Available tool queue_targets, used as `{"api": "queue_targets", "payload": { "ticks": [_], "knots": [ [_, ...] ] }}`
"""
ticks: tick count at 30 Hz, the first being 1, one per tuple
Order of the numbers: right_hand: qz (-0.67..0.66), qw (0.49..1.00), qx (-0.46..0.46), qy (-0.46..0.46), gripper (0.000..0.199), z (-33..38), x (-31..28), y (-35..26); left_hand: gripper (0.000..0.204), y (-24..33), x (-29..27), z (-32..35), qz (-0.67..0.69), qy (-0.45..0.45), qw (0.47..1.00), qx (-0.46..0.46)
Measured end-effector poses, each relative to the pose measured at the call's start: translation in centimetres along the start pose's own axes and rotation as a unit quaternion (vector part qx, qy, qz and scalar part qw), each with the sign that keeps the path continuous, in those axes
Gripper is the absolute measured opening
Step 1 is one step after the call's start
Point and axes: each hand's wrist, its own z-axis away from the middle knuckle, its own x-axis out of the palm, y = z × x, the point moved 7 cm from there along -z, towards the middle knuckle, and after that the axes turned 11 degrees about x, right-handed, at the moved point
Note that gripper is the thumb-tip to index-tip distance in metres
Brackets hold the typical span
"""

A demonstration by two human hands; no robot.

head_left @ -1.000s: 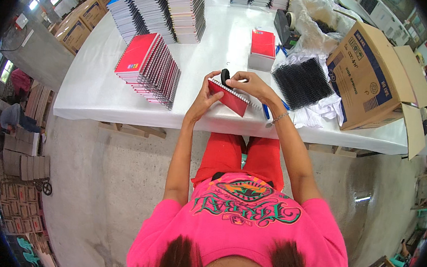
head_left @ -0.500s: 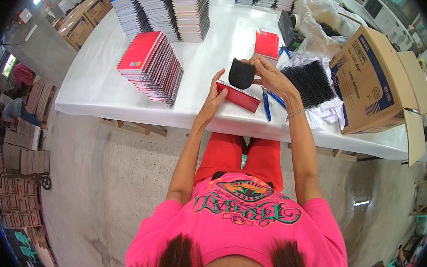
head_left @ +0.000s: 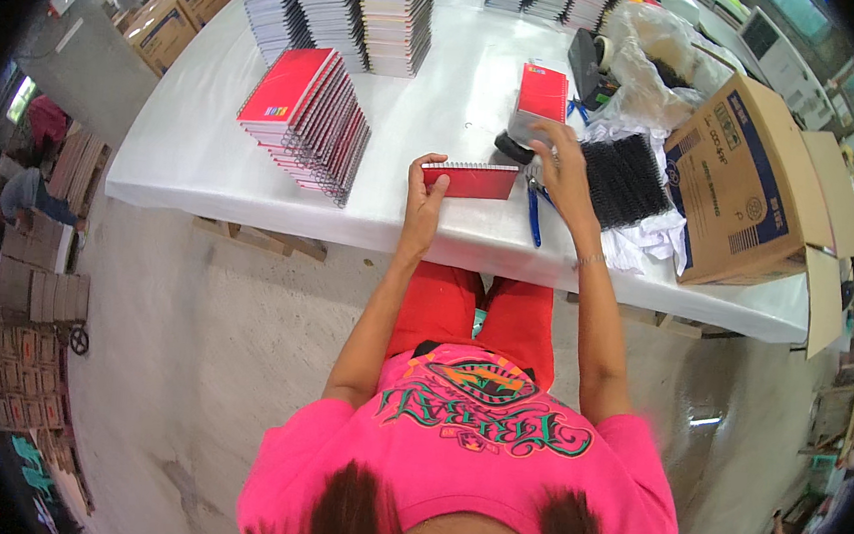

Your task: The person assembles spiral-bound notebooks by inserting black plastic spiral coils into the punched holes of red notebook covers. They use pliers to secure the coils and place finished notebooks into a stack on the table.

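Note:
My left hand (head_left: 424, 202) holds a small red notebook (head_left: 474, 182) by its left end, thumb over the cover. A row of white holes or coil loops runs along its far edge. My right hand (head_left: 567, 173) hovers to the right with its fingers apart and slightly blurred, holding nothing I can see. Just left of its fingertips, a black rounded pad (head_left: 512, 150) rests on the table. Blue-handled pliers (head_left: 533, 215) lie below that hand. Behind it stands a short stack of red notebooks (head_left: 542, 93).
Spiral-bound red notebooks (head_left: 303, 122) are piled at the left, with taller notebook stacks (head_left: 391, 23) behind. Black wire coils (head_left: 624, 182) lie on white cloth (head_left: 650, 239) beside an open cardboard box (head_left: 744, 192). A tape dispenser (head_left: 588, 69) and plastic bag (head_left: 654, 54) stand farther back.
My right hand has let go of the black pad, which now lies on the table, and moved right. The red notebook in my left hand has turned from slanted to nearly level.

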Motion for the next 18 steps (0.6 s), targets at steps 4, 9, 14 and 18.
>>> {"api": "queue_targets", "payload": {
  "ticks": [4,9,14,18],
  "knots": [
    [0.139,0.979,0.145,0.041,0.036,5.7,-0.4,1.0,0.033,2.1,0.3,0.5,-0.026,0.026,0.999,0.018],
    [0.246,0.963,0.110,0.028,0.073,10.7,1.4,1.9,0.026,3.1,-0.6,0.1,-0.068,0.014,0.997,0.027],
    [0.239,0.959,0.154,0.013,0.070,10.5,1.8,3.1,0.023,5.5,-1.3,-0.6,-0.167,-0.024,0.982,0.088],
    [0.196,0.957,0.214,0.013,0.067,10.1,1.2,3.7,0.021,5.9,-1.6,-1.6,-0.187,-0.053,0.976,0.094]
  ]
}}
